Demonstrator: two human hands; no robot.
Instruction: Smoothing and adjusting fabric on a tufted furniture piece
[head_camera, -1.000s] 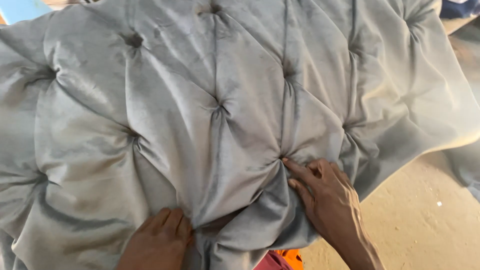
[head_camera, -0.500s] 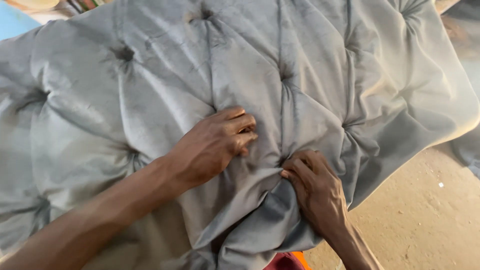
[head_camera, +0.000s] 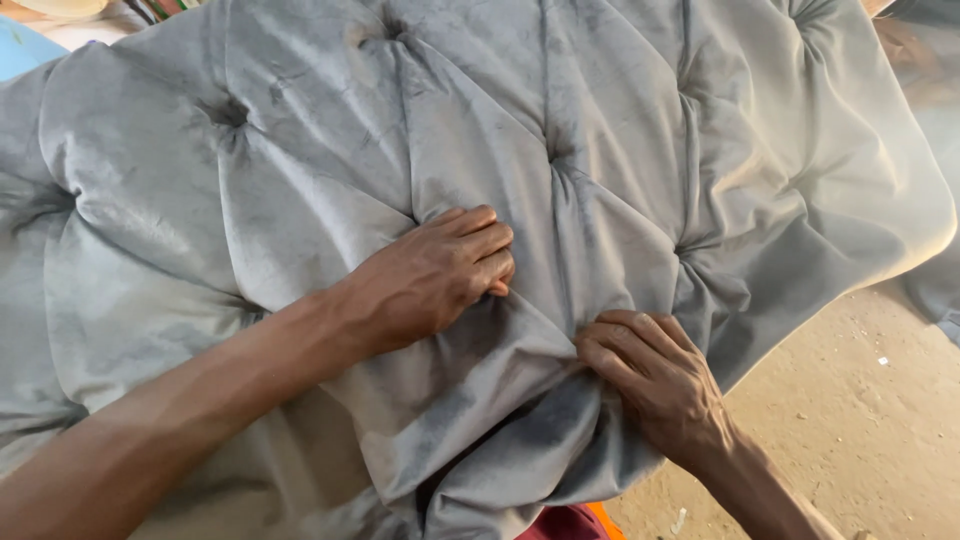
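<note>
L hand (head_camera: 440, 275) fingers curled, knuckles up; R hand (head_camera: 655, 380) pinching, both forearms extended

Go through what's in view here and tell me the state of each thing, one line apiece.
Grey tufted fabric panel: spread out, dimpled in deep tufts, bunched and creased at the near edge.
Left hand: fingers curled, pressing into a fold of the fabric.
Right hand: fingers bent, gripping the bunched fabric.
Sandy floor: bare, scattered with small bits of debris.
</note>
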